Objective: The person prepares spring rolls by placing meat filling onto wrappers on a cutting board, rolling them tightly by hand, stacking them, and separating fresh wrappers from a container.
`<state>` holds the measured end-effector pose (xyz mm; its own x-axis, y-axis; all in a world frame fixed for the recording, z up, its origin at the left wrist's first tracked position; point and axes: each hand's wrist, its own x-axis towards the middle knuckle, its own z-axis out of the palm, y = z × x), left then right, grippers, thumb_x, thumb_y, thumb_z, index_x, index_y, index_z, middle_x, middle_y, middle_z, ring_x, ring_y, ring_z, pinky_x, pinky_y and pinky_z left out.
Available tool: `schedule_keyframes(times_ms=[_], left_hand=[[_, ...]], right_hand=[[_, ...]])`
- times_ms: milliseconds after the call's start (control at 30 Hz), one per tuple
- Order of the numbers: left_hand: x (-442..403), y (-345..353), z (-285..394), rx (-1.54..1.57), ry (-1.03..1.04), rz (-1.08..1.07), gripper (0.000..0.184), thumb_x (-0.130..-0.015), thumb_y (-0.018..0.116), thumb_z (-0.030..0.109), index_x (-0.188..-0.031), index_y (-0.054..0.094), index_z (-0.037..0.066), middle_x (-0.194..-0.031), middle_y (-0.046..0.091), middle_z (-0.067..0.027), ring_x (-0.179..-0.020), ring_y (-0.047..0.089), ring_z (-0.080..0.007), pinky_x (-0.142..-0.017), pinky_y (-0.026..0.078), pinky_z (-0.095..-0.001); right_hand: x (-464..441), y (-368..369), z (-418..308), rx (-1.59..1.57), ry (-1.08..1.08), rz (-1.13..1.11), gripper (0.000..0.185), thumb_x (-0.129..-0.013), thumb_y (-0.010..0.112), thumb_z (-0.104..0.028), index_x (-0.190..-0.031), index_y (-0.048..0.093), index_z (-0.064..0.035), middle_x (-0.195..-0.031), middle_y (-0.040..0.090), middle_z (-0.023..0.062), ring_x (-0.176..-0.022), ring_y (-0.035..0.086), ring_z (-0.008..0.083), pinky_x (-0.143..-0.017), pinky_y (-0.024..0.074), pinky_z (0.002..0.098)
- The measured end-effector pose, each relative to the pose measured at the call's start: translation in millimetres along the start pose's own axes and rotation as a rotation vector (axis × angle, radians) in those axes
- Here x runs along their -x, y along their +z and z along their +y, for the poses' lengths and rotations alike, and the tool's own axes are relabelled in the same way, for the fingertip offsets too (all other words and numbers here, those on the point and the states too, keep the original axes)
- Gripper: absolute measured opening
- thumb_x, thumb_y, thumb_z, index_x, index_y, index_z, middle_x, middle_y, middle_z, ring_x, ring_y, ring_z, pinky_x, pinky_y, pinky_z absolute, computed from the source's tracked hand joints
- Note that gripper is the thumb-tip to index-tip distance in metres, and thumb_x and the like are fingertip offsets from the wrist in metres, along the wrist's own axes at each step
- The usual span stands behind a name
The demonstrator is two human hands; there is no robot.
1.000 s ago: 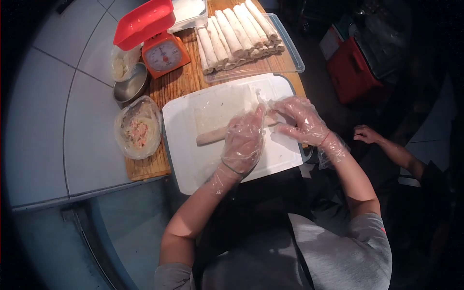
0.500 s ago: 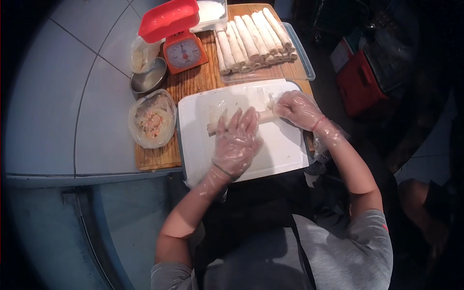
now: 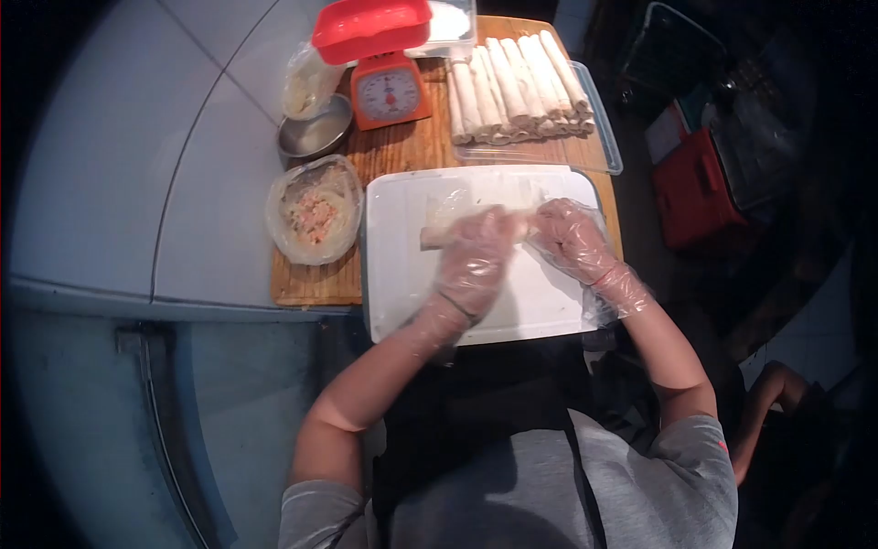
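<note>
Pale grey-blue tiles (image 3: 101,192) with dark grout lines are seen at left, ended by a straight edge. Below it, a blue-green panel (image 3: 274,412) is crossed by a dark upright strip (image 3: 174,421). A wooden top (image 3: 315,288) is set beside the tiles. At right, a red bin (image 3: 695,197) is surrounded by dim clutter; pale flooring (image 3: 814,316) is partly shown. Centre brightly lit, right side left in shadow.
</note>
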<state>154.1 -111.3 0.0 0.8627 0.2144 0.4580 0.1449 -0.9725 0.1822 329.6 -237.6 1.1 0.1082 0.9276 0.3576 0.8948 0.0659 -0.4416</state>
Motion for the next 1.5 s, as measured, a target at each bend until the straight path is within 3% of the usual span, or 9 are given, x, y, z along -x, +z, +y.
schedule_keyframes(times_ms=[67, 333, 433, 800, 1033, 1100, 1133, 1200, 1500], left_hand=[[2, 6, 11, -0.011, 0.063, 0.189, 0.038, -0.086, 0.063, 0.018, -0.123, 0.063, 0.006, -0.112, 0.064, -0.0108, -0.106, 0.062, -0.0305, -0.092, 0.048, -0.044], [23, -43, -41, 0.13, 0.065, -0.132, 0.033, -0.083, 0.067, 0.015, -0.116, 0.066, 0.009, -0.095, 0.061, -0.0084, -0.092, 0.061, -0.0262, -0.078, 0.05, -0.0403], [36, -53, -32, 0.154, 0.092, -0.196, 0.039, -0.084, 0.068, 0.011, -0.122, 0.064, 0.006, -0.106, 0.062, -0.0129, -0.096, 0.061, -0.0309, -0.082, 0.05, -0.0427], [25, -12, 17, 0.296, 0.223, 0.082, 0.049, -0.08, 0.061, 0.009, -0.125, 0.058, -0.009, -0.11, 0.063, -0.0208, -0.103, 0.063, -0.0359, -0.091, 0.05, -0.0454], [54, -40, -41, 0.223, 0.117, 0.078, 0.029, -0.088, 0.056, 0.004, -0.115, 0.065, -0.001, -0.108, 0.064, -0.0167, -0.103, 0.061, -0.032, -0.092, 0.049, -0.0426], [61, -54, -45, 0.262, -0.021, -0.013, 0.03, -0.086, 0.056, 0.001, -0.114, 0.065, -0.001, -0.108, 0.064, -0.0184, -0.104, 0.061, -0.0345, -0.092, 0.049, -0.0434], [67, -55, -50, 0.252, -0.001, -0.07, 0.034, -0.083, 0.06, 0.0, -0.117, 0.066, 0.0, -0.11, 0.064, -0.0186, -0.104, 0.06, -0.0356, -0.089, 0.048, -0.0455], [60, -55, -54, 0.266, 0.039, -0.086, 0.042, -0.077, 0.063, -0.002, -0.119, 0.066, 0.002, -0.112, 0.063, -0.0197, -0.104, 0.058, -0.0381, -0.088, 0.047, -0.0487], [74, -37, -66, 0.193, 0.09, -0.081, 0.059, -0.063, 0.06, 0.002, -0.122, 0.063, 0.005, -0.125, 0.057, -0.0191, -0.117, 0.053, -0.0391, -0.099, 0.042, -0.0507]], right_hand=[[-4, -3, -7, -0.015, 0.017, 0.006, 0.025, -0.085, 0.066, -0.003, -0.11, 0.071, -0.0041, -0.099, 0.063, 0.0169, -0.094, 0.06, 0.036, -0.087, 0.0488, 0.0429], [19, 3, -28, -0.018, 0.047, 0.031, 0.015, -0.086, 0.068, -0.009, -0.101, 0.07, -0.0056, -0.091, 0.061, 0.016, -0.085, 0.059, 0.0362, -0.074, 0.0492, 0.0456], [39, 3, -49, 0.001, 0.091, 0.116, 0.016, -0.086, 0.068, -0.009, -0.101, 0.07, -0.0054, -0.092, 0.061, 0.0153, -0.086, 0.059, 0.0354, -0.073, 0.0496, 0.0445], [13, -40, -28, -0.167, 0.266, -0.07, 0.018, -0.095, 0.062, -0.017, -0.1, 0.07, -0.0021, -0.099, 0.065, 0.0161, -0.097, 0.062, 0.0352, -0.088, 0.0494, 0.0429], [-95, -15, -37, -0.062, -0.148, 0.106, 0.023, -0.096, 0.061, -0.022, -0.104, 0.071, -0.0025, -0.103, 0.068, 0.0159, -0.1, 0.062, 0.0356, -0.089, 0.05, 0.0451], [-144, 20, -46, 0.029, -0.255, -0.145, 0.022, -0.097, 0.057, -0.021, -0.105, 0.07, -0.0047, -0.11, 0.068, 0.0176, -0.105, 0.063, 0.0348, -0.092, 0.0513, 0.0455], [-165, 49, -57, -0.326, -0.313, 0.085, 0.02, -0.098, 0.054, -0.018, -0.105, 0.069, -0.0065, -0.11, 0.068, 0.0171, -0.107, 0.063, 0.0329, -0.093, 0.0512, 0.0438], [-230, 74, -94, 0.015, -0.096, -0.212, 0.046, -0.092, 0.06, -0.045, -0.118, 0.066, -0.0076, -0.11, 0.07, 0.0173, -0.104, 0.066, 0.0365, -0.09, 0.0533, 0.0447], [-326, 139, -130, 0.151, 0.04, -0.431, 0.066, -0.089, 0.058, -0.058, -0.129, 0.064, -0.0055, -0.118, 0.069, 0.0191, -0.109, 0.066, 0.0395, -0.097, 0.0498, 0.0478]])
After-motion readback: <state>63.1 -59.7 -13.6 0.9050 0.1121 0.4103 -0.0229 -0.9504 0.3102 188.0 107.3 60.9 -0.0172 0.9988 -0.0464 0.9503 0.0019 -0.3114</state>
